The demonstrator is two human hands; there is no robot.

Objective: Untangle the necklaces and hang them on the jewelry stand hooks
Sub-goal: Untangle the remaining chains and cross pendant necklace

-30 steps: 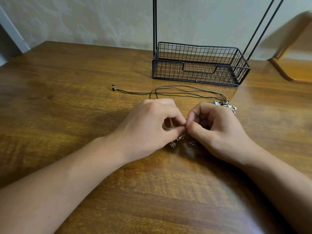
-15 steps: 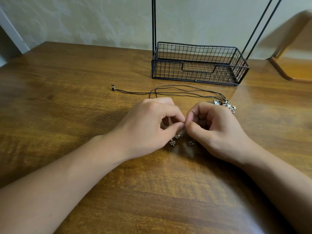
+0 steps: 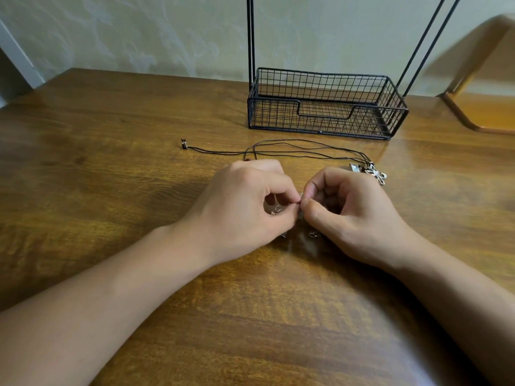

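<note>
My left hand (image 3: 239, 201) and my right hand (image 3: 354, 210) meet at the table's middle, both pinching a thin silver chain necklace (image 3: 313, 234) between thumb and forefinger; most of the chain is hidden under my fingers. Black cord necklaces (image 3: 295, 150) lie tangled just beyond my hands, with silver pendants (image 3: 374, 172) at their right end and a small clasp (image 3: 183, 142) at the left. The black wire jewelry stand (image 3: 323, 118) sits farther back, its basket base in full view and its uprights running out of frame; the hooks are not in view.
Everything rests on a brown wooden table (image 3: 111, 176) against a pale patterned wall. A wooden chair (image 3: 479, 112) stands at the back right, beside the stand.
My fingertips have shifted slightly on the silver chain, and the left thumb has closed in toward the right. The cord necklaces and the stand have not moved.
</note>
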